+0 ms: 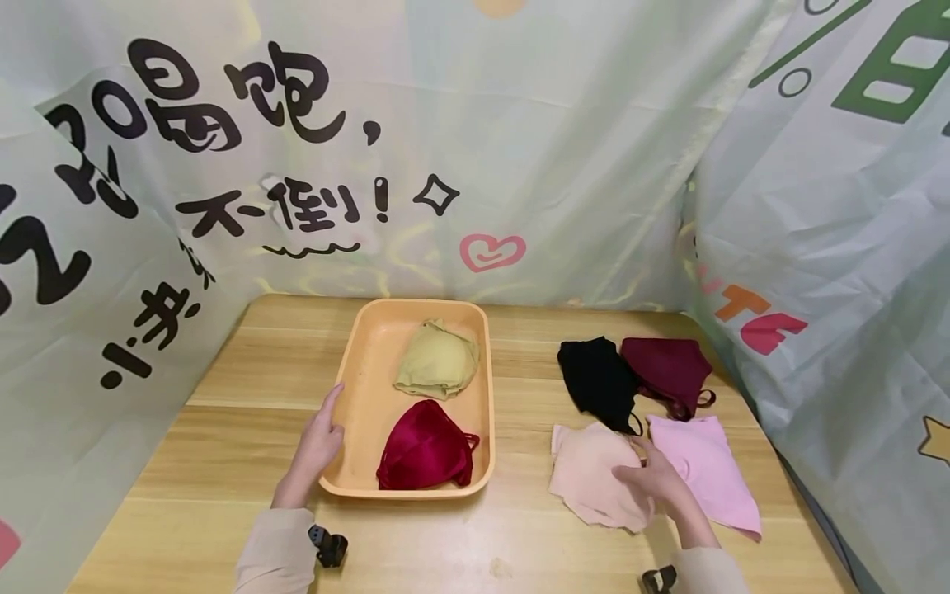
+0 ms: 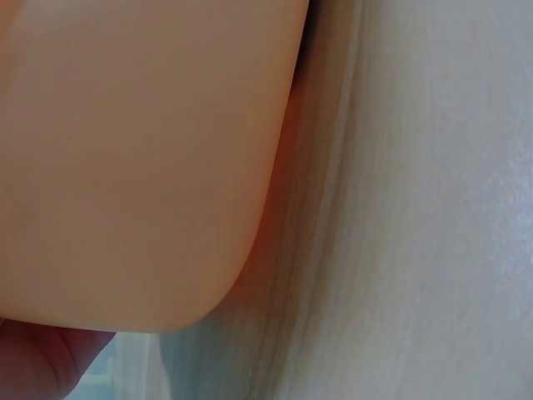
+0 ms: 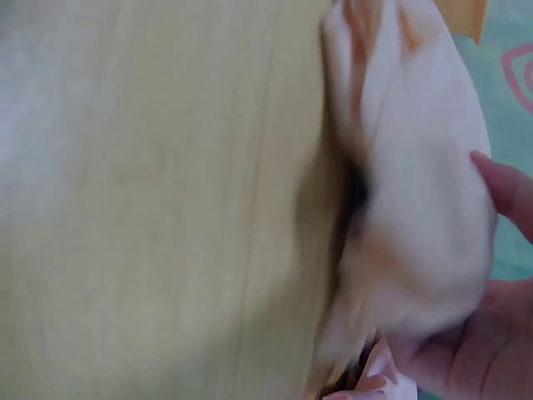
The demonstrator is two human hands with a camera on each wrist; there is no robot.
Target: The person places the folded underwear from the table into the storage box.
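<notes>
My right hand (image 1: 656,478) pinches the right side of a pale peach folded bra (image 1: 597,478) on the right half of the table. In the right wrist view the peach bra (image 3: 425,183) is tipped up, with the thumb on one side and fingers beneath. At the left rim of an orange plastic tray (image 1: 361,363), my left hand (image 1: 321,441) grips the edge. Inside the tray lie a yellow-green folded bra (image 1: 438,360) at the back and a crimson satin bra (image 1: 425,448) at the front. The left wrist view shows the tray's wall (image 2: 141,167) with part of the hand.
Behind the peach bra lie a black bra (image 1: 596,379) and a maroon bra (image 1: 665,371) with a strap loop. A pink folded garment (image 1: 705,470) lies to the right, partly behind the right hand. Printed curtains (image 1: 579,165) hang around the wooden table (image 1: 245,396).
</notes>
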